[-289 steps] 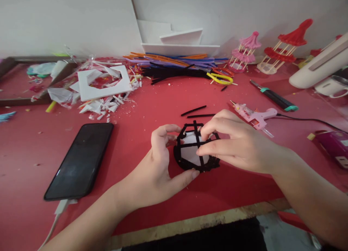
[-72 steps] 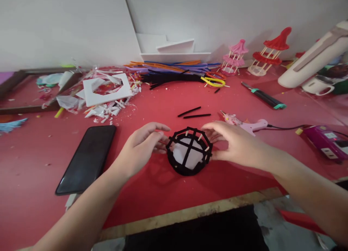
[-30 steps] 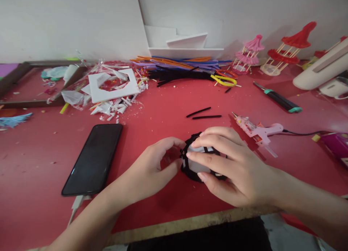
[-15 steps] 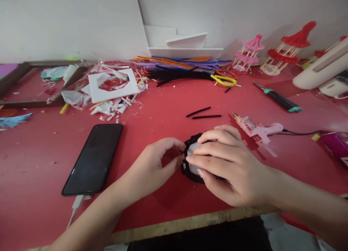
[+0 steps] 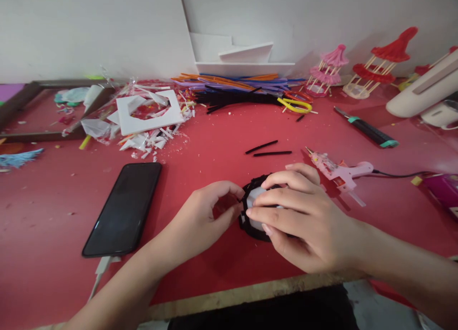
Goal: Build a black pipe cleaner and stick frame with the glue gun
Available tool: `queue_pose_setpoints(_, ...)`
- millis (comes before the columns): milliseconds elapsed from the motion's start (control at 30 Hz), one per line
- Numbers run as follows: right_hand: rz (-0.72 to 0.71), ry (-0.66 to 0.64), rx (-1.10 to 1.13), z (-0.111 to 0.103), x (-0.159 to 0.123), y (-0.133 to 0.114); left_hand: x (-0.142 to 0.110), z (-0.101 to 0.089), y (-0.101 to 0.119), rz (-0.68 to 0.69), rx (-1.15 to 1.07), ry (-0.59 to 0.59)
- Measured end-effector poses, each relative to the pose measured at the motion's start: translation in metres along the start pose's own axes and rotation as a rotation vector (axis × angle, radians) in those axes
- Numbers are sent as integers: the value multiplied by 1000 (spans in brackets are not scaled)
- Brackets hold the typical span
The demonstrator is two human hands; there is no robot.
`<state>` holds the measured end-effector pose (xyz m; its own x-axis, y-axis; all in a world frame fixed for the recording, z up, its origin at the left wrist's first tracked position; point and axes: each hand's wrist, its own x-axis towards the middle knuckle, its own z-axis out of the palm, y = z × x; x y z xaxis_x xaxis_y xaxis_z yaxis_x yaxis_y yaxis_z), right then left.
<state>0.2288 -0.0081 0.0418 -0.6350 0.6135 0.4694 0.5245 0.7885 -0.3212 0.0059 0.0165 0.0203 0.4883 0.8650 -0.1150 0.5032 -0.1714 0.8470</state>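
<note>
A white disc-like piece with a black fuzzy rim [image 5: 255, 232] lies on the red table near its front edge, partly covered by my hands. My left hand [image 5: 203, 218] pinches the rim's left side between thumb and index finger. Over the top and right of the piece rests my right hand [image 5: 304, 215], fingers slightly apart, their tips touching the white face and the left rim. Beyond the piece are two short black pipe cleaner lengths [image 5: 272, 153]. What lies under my right palm is hidden.
A pink glue gun [image 5: 338, 170] and a utility knife [image 5: 370, 131] lie to the right. On the left is a plugged-in phone [image 5: 123, 211]. White foam scraps [image 5: 125, 122], bundled pipe cleaners [image 5: 243, 94] and small pink [image 5: 325, 72] and red pavilion models [image 5: 379, 65] line the back.
My right hand's fingers have shifted very slightly to the right over the piece. My left hand keeps its pinch in the same place.
</note>
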Motion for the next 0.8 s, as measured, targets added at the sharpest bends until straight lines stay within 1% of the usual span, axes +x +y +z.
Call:
queue_pose_setpoints(433,19,0,19,5,-2,0,0,1,-3,13,-28,18)
queue_pose_setpoints(567,-7,22,-5,3,-2,-1,1,2,-5,12,-34,13)
queue_pose_setpoints(667,-33,78,-51,-8,-4,1,0,2,-7,1,-14,5)
queue_pose_setpoints(733,-38,158,-108,-17,-8,7,-2,2,-8,9,-6,0)
queue_pose_setpoints(800,-38,253,-169,-26,-15,16,-3,1,-9,51,-5,26)
